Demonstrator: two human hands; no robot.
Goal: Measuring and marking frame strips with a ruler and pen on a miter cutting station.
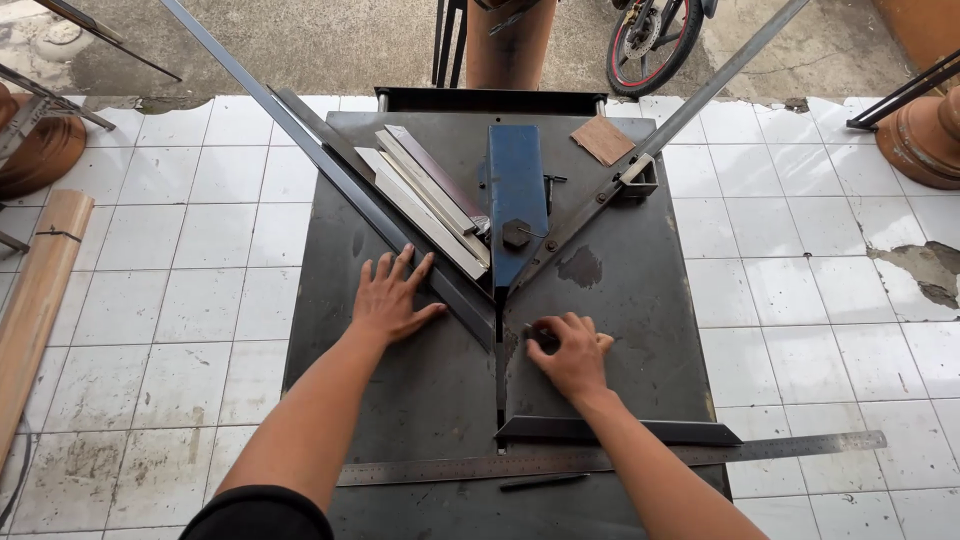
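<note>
My left hand lies flat and spread wide, palm down, holding nothing; its fingertips press against the long dark metal bar that runs diagonally from the bench's far left corner toward the middle. My right hand is curled narrow, fingers bunched over something small and dark just right of the slot in the bench; my fingers hide most of it and I cannot tell what it is.

Between my hands the 2 diagonal bars meet in a V. The right bar is grey, carries a small square bracket, and runs off the top edge of view. Inside the V sits a blue guard with a hex nut, and left of it lie about 3 pale strips.

Toward the near edge lie an angled dark piece, a long steel ruler overhanging the right edge, and a thin dark pencil-like stick. A brown scrap rests near the far right corner. A wheel beyond the bench is cut off.
</note>
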